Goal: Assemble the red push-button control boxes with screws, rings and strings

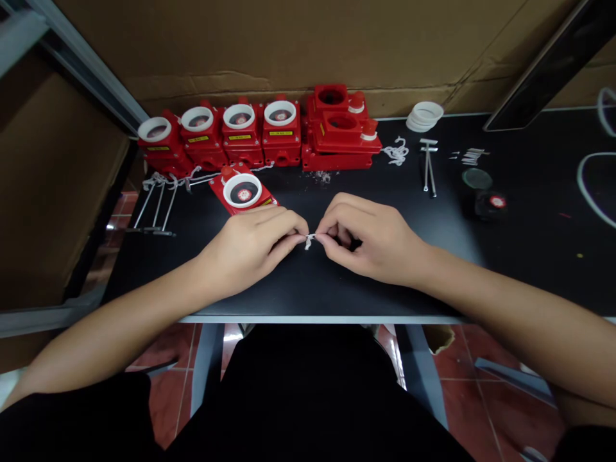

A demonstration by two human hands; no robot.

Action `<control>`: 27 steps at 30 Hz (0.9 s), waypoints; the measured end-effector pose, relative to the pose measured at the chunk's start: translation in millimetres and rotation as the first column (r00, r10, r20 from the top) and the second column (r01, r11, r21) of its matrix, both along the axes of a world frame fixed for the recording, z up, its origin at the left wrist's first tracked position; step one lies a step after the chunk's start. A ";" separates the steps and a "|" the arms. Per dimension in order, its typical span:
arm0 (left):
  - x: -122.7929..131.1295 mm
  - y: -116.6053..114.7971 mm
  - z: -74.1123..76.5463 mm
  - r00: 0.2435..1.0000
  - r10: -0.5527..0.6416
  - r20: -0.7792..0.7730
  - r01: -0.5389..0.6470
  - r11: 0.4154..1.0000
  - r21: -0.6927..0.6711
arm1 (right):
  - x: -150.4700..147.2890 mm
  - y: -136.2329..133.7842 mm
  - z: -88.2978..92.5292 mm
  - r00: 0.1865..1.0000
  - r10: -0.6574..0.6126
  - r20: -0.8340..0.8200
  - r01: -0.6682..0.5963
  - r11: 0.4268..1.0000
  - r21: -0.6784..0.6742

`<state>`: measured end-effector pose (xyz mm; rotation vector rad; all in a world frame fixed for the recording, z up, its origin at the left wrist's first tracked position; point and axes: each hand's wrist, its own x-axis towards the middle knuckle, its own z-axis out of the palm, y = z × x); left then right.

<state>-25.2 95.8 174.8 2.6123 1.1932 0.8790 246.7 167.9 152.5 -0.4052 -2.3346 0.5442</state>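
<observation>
Over the black table, a short piece of white string is stretched between my two hands. My left hand pinches its left end between thumb and index finger. The right end is in the pinch of my right hand. A loose bit of the string hangs down between the fingertips. Just behind my left hand lies a red cover with a white ring around a dark round window, partly hidden by that hand.
Four red boxes with white rings line the back left, beside stacked red housings. Metal T-shaped rods, white rings, string and a black knob lie to the right. More rods lie left.
</observation>
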 end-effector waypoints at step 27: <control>3.4 -1.2 -0.3 0.999 -0.033 0.021 0.033 0.999 0.004 | 1.6 5.5 -1.5 1.000 0.014 -0.023 -0.011 0.994 0.106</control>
